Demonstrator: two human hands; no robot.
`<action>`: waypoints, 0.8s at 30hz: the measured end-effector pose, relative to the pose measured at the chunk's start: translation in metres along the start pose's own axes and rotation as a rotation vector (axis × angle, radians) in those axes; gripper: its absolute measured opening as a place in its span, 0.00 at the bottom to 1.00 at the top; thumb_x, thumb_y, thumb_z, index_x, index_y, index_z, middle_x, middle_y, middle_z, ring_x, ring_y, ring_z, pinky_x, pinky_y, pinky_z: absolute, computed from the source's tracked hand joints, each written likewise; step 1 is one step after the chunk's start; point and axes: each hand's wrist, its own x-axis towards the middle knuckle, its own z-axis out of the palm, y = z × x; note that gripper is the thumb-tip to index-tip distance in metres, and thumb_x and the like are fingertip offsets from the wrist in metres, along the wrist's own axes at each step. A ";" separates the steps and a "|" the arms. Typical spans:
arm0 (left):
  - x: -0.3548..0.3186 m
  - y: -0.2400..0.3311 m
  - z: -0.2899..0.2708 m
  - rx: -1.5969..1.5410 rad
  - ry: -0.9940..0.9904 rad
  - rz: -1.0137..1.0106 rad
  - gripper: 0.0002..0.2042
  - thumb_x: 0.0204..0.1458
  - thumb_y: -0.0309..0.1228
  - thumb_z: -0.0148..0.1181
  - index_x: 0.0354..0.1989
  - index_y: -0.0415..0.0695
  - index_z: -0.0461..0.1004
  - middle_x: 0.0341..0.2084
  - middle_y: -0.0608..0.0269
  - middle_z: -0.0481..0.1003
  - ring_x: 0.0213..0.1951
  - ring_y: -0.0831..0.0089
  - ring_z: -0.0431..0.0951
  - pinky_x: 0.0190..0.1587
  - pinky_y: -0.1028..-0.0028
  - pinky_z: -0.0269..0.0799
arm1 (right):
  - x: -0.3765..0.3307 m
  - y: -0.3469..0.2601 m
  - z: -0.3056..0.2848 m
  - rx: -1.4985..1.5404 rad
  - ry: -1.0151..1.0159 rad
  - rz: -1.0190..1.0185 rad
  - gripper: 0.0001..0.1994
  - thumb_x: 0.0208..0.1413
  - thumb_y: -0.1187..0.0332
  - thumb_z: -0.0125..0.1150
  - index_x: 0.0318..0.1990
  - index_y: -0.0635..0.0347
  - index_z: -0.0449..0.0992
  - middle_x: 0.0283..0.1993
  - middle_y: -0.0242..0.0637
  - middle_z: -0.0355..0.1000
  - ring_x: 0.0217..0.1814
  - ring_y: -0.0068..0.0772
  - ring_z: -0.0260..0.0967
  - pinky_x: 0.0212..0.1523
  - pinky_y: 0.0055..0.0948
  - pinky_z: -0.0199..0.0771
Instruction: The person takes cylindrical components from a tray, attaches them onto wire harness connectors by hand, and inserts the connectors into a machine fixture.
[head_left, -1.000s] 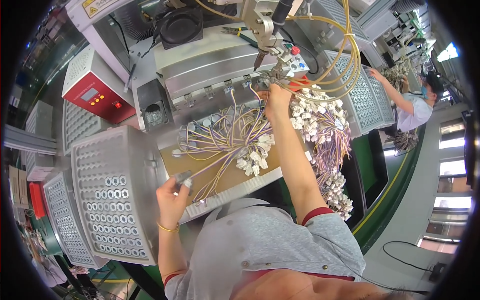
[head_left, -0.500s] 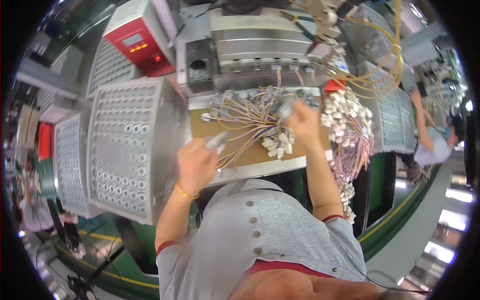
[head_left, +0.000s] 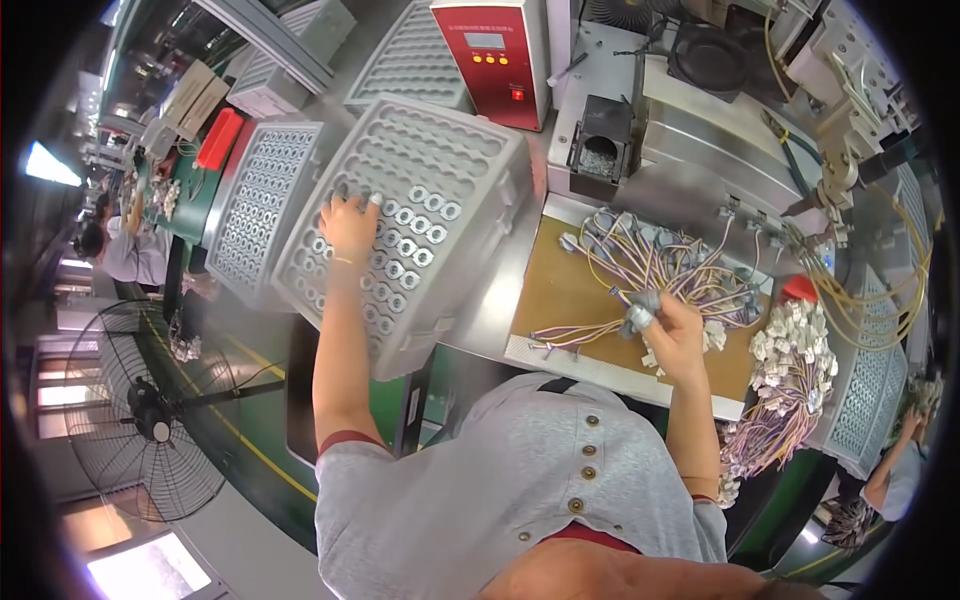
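My left hand [head_left: 349, 222] rests on a grey perforated tray [head_left: 470, 170] that holds several small ring-shaped parts [head_left: 400, 250]; its fingers are bent over the tray's holes. Whether it grips a part I cannot tell. My right hand [head_left: 673, 333] hovers over a brown work board [head_left: 560, 300] and holds a small grey ring-shaped part [head_left: 640, 315] between the fingertips. A tangle of coloured wires with white connectors [head_left: 670, 270] lies on the board just beyond that hand.
A red control box [head_left: 495, 55] stands behind the tray. A second perforated tray [head_left: 262, 200] lies to the left. A bundle of finished wire harnesses [head_left: 790, 380] hangs at the right. A floor fan [head_left: 140, 410] stands lower left. Other workers sit far left and far right.
My view has swung left. My left hand moved from the board's left edge onto the ring tray. My right hand came down from the wires to the board's front, now holding a ring part.
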 end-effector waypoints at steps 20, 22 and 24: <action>-0.110 0.209 -0.122 -2.038 -1.093 -0.212 0.15 0.47 0.22 0.54 0.45 0.36 0.66 0.37 0.58 0.72 0.31 0.74 0.74 0.28 0.79 0.71 | 0.012 0.010 0.003 -0.081 0.171 0.066 0.03 0.45 0.76 0.57 0.24 0.63 0.69 0.16 0.23 0.63 0.17 0.09 0.56 0.16 0.15 0.54; -0.112 0.211 -0.125 -2.045 -1.101 -0.196 0.16 0.47 0.22 0.54 0.46 0.35 0.65 0.36 0.59 0.72 0.31 0.76 0.73 0.28 0.80 0.69 | 0.013 -0.001 0.005 -0.057 0.187 0.067 0.04 0.44 0.76 0.57 0.23 0.63 0.69 0.15 0.22 0.62 0.17 0.09 0.55 0.16 0.15 0.53; -0.112 0.212 -0.126 -2.051 -1.105 -0.177 0.17 0.47 0.22 0.55 0.47 0.34 0.64 0.35 0.59 0.72 0.30 0.78 0.72 0.27 0.81 0.68 | 0.013 -0.004 0.007 -0.032 0.201 0.063 0.04 0.44 0.76 0.57 0.23 0.63 0.69 0.15 0.22 0.61 0.17 0.09 0.55 0.16 0.15 0.52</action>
